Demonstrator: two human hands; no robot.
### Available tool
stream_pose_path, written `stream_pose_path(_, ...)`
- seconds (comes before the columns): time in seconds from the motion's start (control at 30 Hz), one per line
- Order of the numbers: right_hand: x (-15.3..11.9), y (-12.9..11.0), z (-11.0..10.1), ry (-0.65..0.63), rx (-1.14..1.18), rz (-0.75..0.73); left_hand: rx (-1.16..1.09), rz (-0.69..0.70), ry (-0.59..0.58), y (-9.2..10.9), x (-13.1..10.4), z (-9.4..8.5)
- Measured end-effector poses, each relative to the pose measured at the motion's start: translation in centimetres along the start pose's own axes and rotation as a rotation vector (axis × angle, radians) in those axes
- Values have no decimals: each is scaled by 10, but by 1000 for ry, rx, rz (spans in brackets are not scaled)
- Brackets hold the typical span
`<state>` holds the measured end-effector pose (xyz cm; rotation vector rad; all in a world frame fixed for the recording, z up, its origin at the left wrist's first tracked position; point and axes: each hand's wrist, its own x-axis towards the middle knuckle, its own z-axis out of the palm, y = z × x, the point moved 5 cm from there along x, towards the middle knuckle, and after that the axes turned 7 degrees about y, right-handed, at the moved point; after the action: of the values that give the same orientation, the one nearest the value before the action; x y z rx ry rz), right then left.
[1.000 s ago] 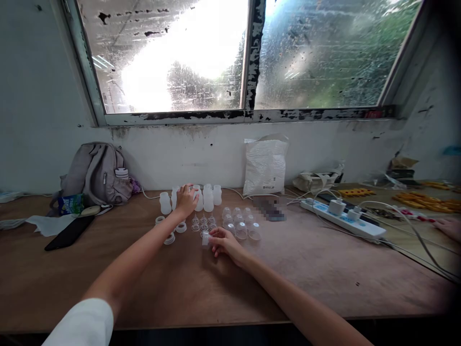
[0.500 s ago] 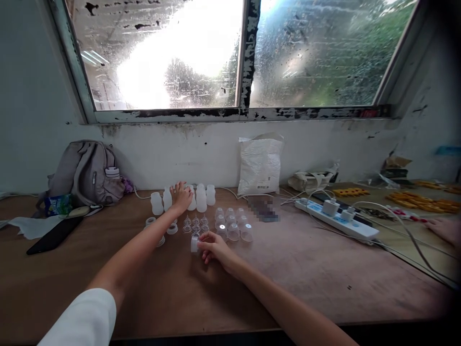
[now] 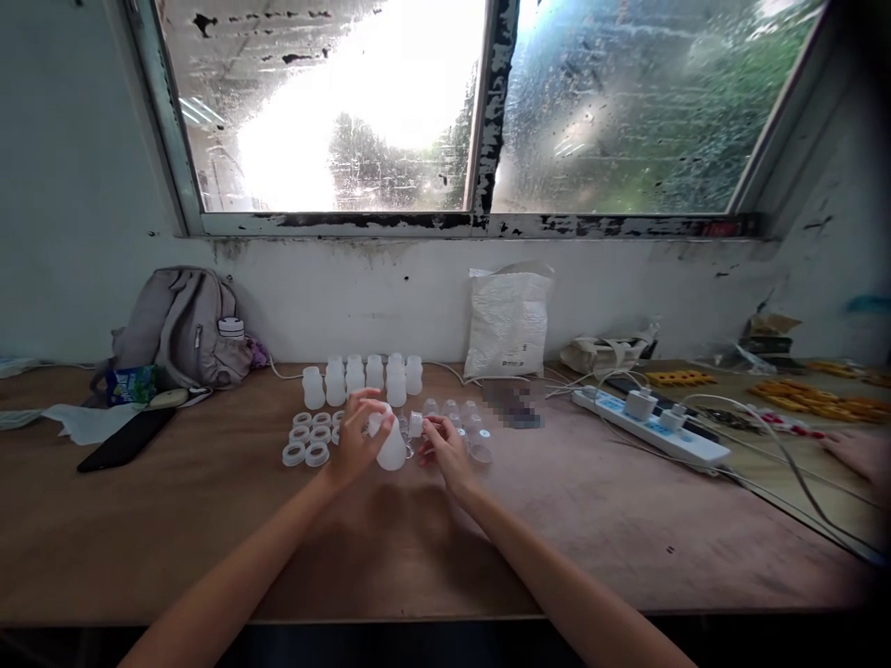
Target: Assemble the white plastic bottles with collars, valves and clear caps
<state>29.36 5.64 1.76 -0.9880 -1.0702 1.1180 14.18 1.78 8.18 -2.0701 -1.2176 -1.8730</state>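
Note:
My left hand is closed around a frosted white baby bottle, held tilted above the table. Just right of the bottle's neck, my right hand pinches a translucent screw ring by its side. The ring and the bottle look slightly apart. Behind the hands stand more white bottles in rows. Several loose rings lie to the left of my left hand. Clear domed caps sit beyond my right hand, which partly covers them. The small clear nipples between these groups are mostly hidden.
A white plastic bag leans against the wall. To the right lie a power strip with cables and yellow parts, near another person's hand. At left are a backpack and a black phone.
My left hand has taken a bottle from the back rows and brought it nearer, beside my right hand. My right hand has risen slightly with the ring. The view has shifted a little.

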Motion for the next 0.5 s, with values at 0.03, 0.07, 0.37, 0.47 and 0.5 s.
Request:
stream_pose_path(0.03, -1, -4, 0, -8, -4, -38, -19, 5, -34, -1, -8, 5)
stream_pose_path(0.07, -4, -9, 1, -19, -8, -78, -37, 8, -67, -3, -15, 11)
stream_pose_path(0.37, -14, -30, 2, -16, -14, -285, -397, -349, -193, -24, -43, 39)
stream_pose_path(0.47, -16, -34, 2, -12, -83, -366, -452, -428, -444, -24, -51, 51)
stream_pose_path(0.5, -17, -35, 2, -21, -114, -390, -443, -426, -535, -23, -53, 54)
